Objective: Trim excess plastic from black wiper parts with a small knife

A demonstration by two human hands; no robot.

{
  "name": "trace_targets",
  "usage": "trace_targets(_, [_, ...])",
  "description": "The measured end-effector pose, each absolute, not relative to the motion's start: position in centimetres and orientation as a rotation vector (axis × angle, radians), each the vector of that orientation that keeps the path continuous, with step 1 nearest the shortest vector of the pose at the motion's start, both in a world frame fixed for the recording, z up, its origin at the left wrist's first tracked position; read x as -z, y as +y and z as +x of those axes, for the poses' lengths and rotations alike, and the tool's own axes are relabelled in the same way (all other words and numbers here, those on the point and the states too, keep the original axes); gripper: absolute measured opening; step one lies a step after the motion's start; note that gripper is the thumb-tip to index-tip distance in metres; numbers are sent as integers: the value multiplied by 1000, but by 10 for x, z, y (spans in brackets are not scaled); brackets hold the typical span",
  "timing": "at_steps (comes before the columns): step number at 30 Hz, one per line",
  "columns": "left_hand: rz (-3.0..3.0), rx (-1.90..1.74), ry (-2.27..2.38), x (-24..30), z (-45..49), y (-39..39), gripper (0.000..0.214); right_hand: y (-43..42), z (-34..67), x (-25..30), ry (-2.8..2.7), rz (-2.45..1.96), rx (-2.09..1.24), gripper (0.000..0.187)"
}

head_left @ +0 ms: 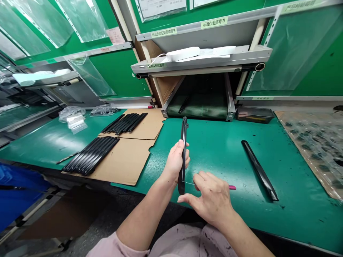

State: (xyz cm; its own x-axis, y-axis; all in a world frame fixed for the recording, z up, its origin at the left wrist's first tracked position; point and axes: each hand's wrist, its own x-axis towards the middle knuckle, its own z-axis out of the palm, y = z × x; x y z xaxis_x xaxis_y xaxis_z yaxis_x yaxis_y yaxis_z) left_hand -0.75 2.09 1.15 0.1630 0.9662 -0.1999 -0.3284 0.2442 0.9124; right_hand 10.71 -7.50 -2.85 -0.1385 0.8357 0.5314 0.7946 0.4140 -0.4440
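Note:
My left hand [175, 160] is closed around a long, narrow black plastic strip [183, 142], held lengthwise away from me above the green table [214, 150]. My right hand [211, 198] is curled beside the strip's near end and pinches a thin tool with a pink handle [232, 187]; its fine blade reaches toward the strip. A second black strip [258, 169] lies loose on the table to the right of both hands.
Two cardboard sheets [128, 160] at left carry rows of black strips [92, 155]. A small conveyor [199, 105] with one strip on it opens at the back. A clear blister tray [318, 142] lies at right; plastic bags [72, 116] at far left.

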Motion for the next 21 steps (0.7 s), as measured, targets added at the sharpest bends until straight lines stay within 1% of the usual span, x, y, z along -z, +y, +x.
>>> trace_targets(5, [842,-1113,919,-14,-7,20,41,-82,106,31,-1884,-1269,-61,59])
trace_targets(8, [865,-1137,871,-17,-8,17,41,-88,112,30,-1862,-1230,-285,55])
trace_targets(9, [870,-1147,866,-18,-9,16,41,-90,114,30,-1845,-1213,-379,51])
trace_targets(11, [871,-1168,868,-20,-8,16,42,-94,119,31,-1775,-1185,-518,34])
trace_targets(13, [866,-1177,873,-20,-7,16,43,-98,121,33,-1649,-1178,-559,22])
trace_targets(17, [852,-1159,878,-19,-5,16,43,-103,120,31,-1505,-1160,-568,19])
trace_targets(21, [868,-1145,857,-19,-6,16,40,-104,124,20,-1612,-1117,-799,12])
